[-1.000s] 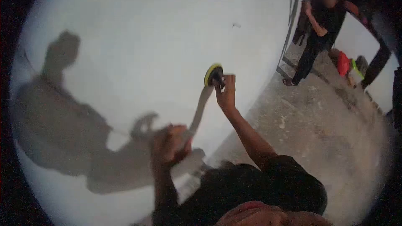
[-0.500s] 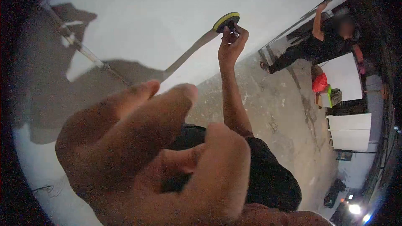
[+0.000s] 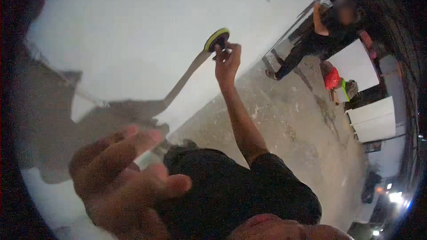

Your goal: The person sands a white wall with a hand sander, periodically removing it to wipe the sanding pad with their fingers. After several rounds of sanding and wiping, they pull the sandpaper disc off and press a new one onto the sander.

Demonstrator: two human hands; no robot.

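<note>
In the head view, my right hand (image 3: 229,66) reaches up and forward. Its fingers are closed around the back of a round black sanding pad (image 3: 216,40) with a yellow-green edge. The pad is held against or very near a broad white surface (image 3: 133,31), and the arm's shadow runs up to it. Close to the camera at lower left, my left hand (image 3: 124,182) is blurred. Its fingers are bent and the thumb stands apart, with nothing visible between them. My black shirt (image 3: 213,191) shows below.
At upper right, another person (image 3: 311,40) in dark clothes raises an arm to the white surface's edge. White panels (image 3: 373,118) stand along the right, beside a red bag (image 3: 332,79) and a box (image 3: 341,91). The floor (image 3: 275,120) is stained concrete. Bright lamps (image 3: 395,197) glow at lower right.
My left hand has drawn down and left, away from the camera, and its thumb and fingers have spread. The sanding pad in my right hand sits lower and further left as the view shifted.
</note>
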